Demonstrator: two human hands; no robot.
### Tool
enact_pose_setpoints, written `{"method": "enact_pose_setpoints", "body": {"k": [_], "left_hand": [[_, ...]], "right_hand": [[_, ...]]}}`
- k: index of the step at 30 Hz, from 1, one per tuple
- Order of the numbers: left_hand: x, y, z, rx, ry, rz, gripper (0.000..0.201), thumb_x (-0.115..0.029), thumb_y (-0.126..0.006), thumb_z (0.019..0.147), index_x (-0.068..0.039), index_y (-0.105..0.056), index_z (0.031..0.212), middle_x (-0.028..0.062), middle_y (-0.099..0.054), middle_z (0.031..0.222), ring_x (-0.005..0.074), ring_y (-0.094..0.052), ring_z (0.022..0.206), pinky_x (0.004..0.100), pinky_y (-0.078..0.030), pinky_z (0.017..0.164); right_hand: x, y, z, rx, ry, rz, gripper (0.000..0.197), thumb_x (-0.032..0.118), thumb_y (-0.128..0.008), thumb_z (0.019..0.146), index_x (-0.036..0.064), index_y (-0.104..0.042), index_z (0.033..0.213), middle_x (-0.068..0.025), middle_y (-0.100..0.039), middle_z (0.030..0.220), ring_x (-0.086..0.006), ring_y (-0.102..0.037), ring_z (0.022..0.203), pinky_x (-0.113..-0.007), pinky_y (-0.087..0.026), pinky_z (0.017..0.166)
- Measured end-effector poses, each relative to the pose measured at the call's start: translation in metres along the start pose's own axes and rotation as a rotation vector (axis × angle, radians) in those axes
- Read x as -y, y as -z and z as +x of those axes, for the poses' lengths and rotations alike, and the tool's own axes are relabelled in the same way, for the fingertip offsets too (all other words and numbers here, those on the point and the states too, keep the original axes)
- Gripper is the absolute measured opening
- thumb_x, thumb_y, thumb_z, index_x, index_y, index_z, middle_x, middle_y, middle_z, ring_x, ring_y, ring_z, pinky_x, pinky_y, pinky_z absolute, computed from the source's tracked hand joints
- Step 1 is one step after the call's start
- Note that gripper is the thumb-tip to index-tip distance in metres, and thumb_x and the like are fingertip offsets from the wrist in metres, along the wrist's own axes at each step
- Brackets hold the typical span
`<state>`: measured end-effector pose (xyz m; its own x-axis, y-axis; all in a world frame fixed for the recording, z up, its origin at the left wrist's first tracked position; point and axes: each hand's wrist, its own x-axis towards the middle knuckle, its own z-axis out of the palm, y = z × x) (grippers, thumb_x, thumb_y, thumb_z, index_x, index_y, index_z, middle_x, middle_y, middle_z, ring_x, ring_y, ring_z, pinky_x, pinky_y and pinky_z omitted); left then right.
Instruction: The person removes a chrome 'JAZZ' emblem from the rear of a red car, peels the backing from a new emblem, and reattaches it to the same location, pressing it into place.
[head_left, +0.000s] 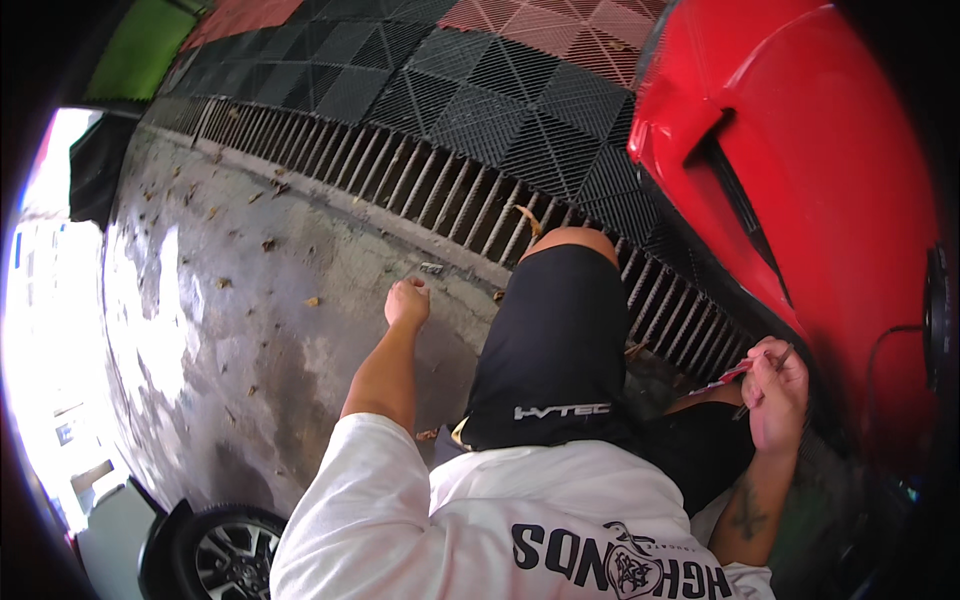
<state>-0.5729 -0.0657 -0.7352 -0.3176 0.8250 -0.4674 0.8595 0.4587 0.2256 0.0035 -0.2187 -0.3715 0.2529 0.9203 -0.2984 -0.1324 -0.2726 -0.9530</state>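
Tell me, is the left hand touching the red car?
No, the left hand is a fist above the wet concrete, far from the red car.

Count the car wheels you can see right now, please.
1. A single wheel with a silver alloy rim sits at the lower left edge, beside the wet concrete. The red car on the right shows bodywork only; its wheels may be hidden out of frame.

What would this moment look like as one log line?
left hand: closed fist above wet concrete floor | right hand: holding thin red tool beside red car
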Motion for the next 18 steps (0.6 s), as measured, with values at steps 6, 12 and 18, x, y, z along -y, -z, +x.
{"method": "enact_pose_setpoints", "body": {"k": [6, 12, 18], "left_hand": [[-0.018, -0.026, 0.036, -0.055, -0.180, 0.311, 0.033, -0.035, -0.075, 0.109, -0.029, -0.082, 0.140, 0.0090, -0.072, 0.144, 0.0362, -0.067, 0.140, 0.0528, -0.053, 0.115], [-0.014, -0.033, 0.052, -0.029, -0.273, 0.440, 0.026, -0.031, -0.078, 0.107, -0.030, -0.084, 0.133, 0.0064, -0.073, 0.142, 0.0334, -0.067, 0.136, 0.0513, -0.051, 0.114], [-0.011, -0.030, 0.044, -0.141, -0.256, 0.307, 0.017, -0.029, -0.085, 0.101, -0.018, -0.085, 0.114, 0.0061, -0.077, 0.132, 0.0325, -0.069, 0.131, 0.0518, -0.051, 0.113]], "right_hand": [[-0.017, 0.005, -0.015, -0.082, -0.149, -0.090, 0.006, 0.007, -0.079, 0.108, 0.0005, -0.079, 0.109, -0.0008, -0.066, 0.097, -0.0048, -0.053, 0.065, -0.023, -0.041, 0.055], [-0.029, 0.015, -0.039, -0.200, -0.184, -0.092, 0.008, 0.007, -0.080, 0.107, -0.0002, -0.079, 0.110, -0.0005, -0.067, 0.096, -0.0044, -0.054, 0.065, -0.023, -0.041, 0.054], [-0.026, 0.008, -0.034, -0.206, -0.171, -0.090, 0.008, 0.007, -0.080, 0.107, -0.0006, -0.079, 0.110, -0.0010, -0.069, 0.098, -0.0044, -0.054, 0.065, -0.023, -0.041, 0.054]]}}
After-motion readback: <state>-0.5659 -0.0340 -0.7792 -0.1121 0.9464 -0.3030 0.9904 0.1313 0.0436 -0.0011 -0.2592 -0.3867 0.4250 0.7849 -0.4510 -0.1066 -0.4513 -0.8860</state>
